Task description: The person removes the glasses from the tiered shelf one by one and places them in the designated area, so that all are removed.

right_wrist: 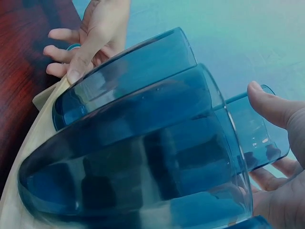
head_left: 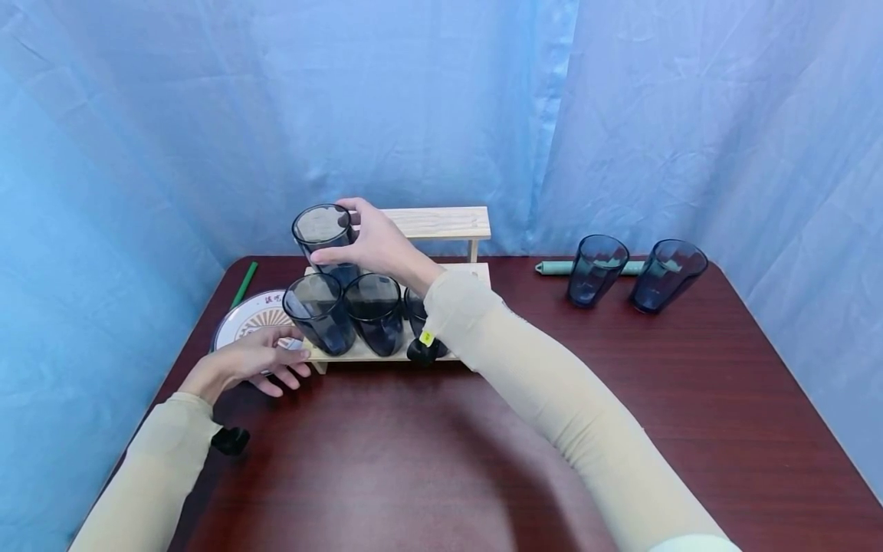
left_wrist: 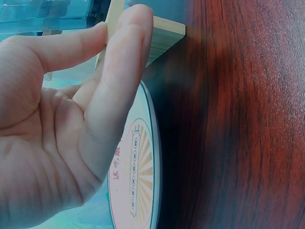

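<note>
In the head view my right hand (head_left: 382,241) holds a dark tinted glass (head_left: 323,226) from its right side, thumb at the front and fingers behind. This glass stands upright over the wooden rack's middle step. My left hand (head_left: 258,356) is at the left end of the wooden rack (head_left: 359,353), thumb by the board's corner and the other fingers spread. Three more tinted glasses, a left one (head_left: 319,314), a middle one (head_left: 375,314) and a right one (head_left: 416,310), stand on the front step; my right forearm partly hides the right one.
A round plate (head_left: 241,318) with a printed fan pattern lies left of the rack, beside a green stick (head_left: 244,284). At the back right stand two tinted glasses (head_left: 595,272) (head_left: 667,276), before a pale green rod (head_left: 552,267). The rack's top shelf (head_left: 441,222) rises behind; blue curtains surround the table.
</note>
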{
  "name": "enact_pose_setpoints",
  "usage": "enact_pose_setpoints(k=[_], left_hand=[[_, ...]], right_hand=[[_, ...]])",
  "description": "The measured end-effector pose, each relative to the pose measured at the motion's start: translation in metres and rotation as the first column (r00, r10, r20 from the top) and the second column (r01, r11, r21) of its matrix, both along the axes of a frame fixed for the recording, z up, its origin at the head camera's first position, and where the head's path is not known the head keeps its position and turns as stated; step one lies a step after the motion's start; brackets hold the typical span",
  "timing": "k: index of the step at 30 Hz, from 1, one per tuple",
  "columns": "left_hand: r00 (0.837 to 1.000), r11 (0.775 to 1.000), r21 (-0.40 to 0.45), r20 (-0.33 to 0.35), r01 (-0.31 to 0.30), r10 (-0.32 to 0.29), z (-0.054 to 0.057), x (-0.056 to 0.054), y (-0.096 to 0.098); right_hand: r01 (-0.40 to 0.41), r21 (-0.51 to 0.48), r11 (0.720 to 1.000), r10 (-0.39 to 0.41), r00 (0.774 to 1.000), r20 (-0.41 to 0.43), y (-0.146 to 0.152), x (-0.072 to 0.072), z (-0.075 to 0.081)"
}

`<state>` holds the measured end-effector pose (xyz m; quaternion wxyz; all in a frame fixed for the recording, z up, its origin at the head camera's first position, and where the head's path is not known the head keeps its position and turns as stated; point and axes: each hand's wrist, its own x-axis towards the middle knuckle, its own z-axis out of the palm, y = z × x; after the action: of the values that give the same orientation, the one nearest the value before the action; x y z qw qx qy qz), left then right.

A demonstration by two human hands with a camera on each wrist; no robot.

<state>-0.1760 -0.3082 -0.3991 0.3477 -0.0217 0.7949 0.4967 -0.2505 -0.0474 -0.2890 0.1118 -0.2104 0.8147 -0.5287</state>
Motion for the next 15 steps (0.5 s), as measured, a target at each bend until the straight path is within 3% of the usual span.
enact_pose_setpoints(k=[8, 15], left_hand=[[1.000, 1.000, 0.001, -0.006, 0.001, -0.001, 0.002, 0.000, 0.000], [1.000, 1.000, -0.001, -0.009, -0.005, 0.005, 0.001, 0.002, -0.001]], right_hand=[[0.018, -0.028, 0.999, -0.018, 1.000, -0.009, 0.002, 0.000, 0.008], [0.023, -0.099, 0.995, -0.027, 0.999, -0.037, 0.026, 0.003, 0.029]])
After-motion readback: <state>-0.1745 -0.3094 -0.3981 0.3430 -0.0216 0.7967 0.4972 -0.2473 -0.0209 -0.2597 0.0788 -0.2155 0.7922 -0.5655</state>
